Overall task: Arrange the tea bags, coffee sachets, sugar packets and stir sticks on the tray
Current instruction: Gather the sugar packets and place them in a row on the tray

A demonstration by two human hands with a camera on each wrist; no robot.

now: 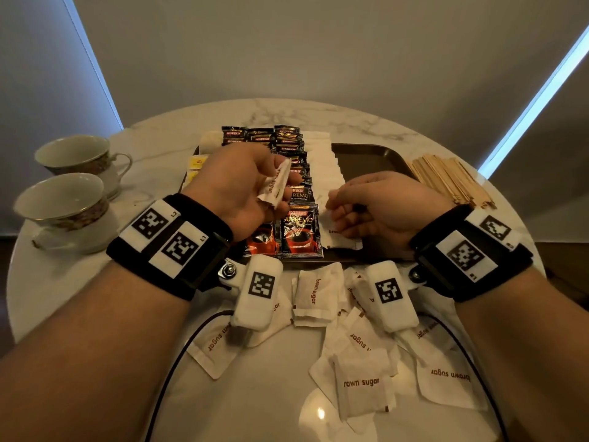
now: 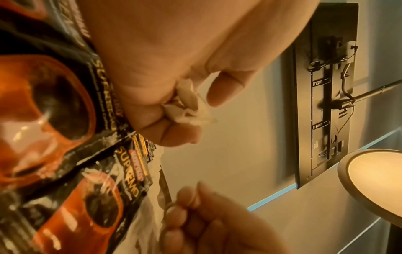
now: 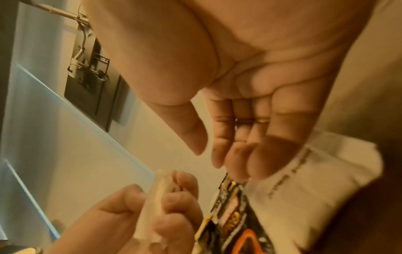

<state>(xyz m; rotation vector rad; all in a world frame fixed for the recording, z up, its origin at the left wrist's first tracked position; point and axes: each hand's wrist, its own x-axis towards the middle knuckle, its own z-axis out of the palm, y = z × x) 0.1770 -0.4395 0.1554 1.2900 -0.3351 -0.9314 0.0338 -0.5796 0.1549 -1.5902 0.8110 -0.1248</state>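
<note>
Scanning left to right, I see 2 teacups (image 1: pixel 68 183) at the table's (image 1: pixel 165 135) left edge, then the dark tray (image 1: pixel 366 157) carrying yellow tea bags (image 1: pixel 196 162), 2 columns of black coffee sachets (image 1: pixel 299 229) and a white row of sugar packets (image 1: pixel 328 173). Stir sticks (image 1: pixel 446 180) lie heaped at the tray's right rim, not yet arranged.

My left hand (image 1: pixel 242 183) is clamped on a small bunch of sugar packets (image 1: pixel 275 185), held above the sachets. My right hand (image 1: pixel 376 208) sits at the near end of the white row, fingers loosely curled and holding nothing in the wrist view; its fingertips (image 3: pixel 239 171) are at a flat packet (image 1: pixel 342 237).

Risk, in my judgement: the bunch is creased and could slip, scattering over the sachet columns. A careless right-hand push could skew the overlapped row.

Loose packets (image 1: pixel 363 384) marked "brown sugar" are soft, white paper, lying unsorted on the table near me.
</note>
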